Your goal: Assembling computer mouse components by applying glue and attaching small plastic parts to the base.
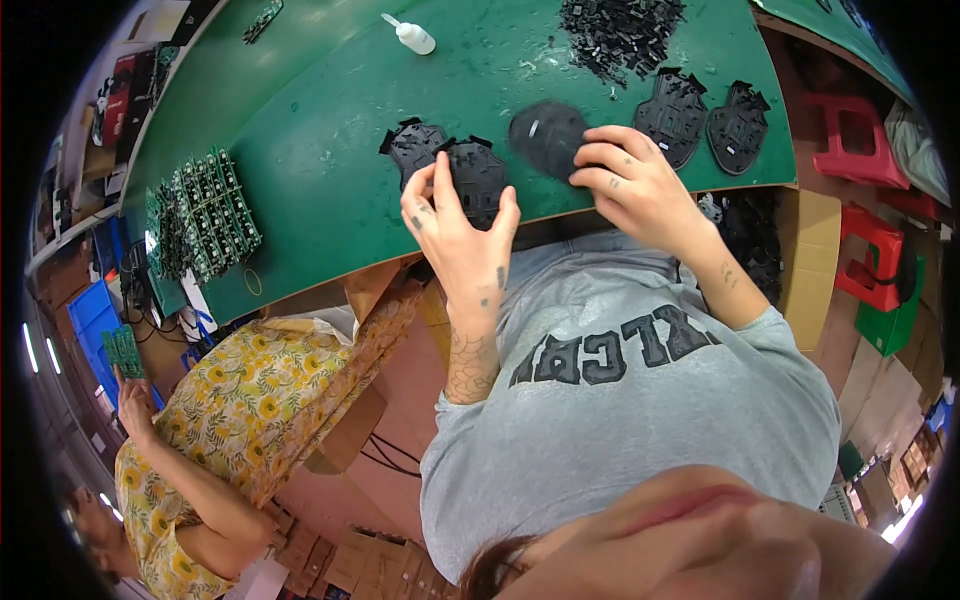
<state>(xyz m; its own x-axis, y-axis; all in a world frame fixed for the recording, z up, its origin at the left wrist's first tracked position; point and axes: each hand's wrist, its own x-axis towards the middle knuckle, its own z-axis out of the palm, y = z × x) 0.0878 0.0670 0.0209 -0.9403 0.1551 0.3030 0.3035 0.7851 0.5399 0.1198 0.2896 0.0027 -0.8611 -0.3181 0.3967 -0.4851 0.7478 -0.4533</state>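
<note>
My left hand (452, 228) straddles a black mouse shell (478, 180) near the table's front edge, its fingers at the left side and top and the thumb at the right side. Another black shell (414, 150) lies partly under those fingers. With bent fingers, my right hand (632, 185) grips the right edge of a smooth, dark, rounded shell (546, 138), which is smeared by motion and carries a small pale mark. Two more open black shells, one (672, 118) nearer my right hand and one (738, 128) farther right, show their ribbed insides.
A heap of small black parts (620, 35) lies at the back of the green table (330, 180). A white squeeze bottle (415, 38) stands far back, and stacked circuit boards (205, 215) at left. A co-worker's hand (135, 405) holds a green board. Red stools (855, 140) stand at right.
</note>
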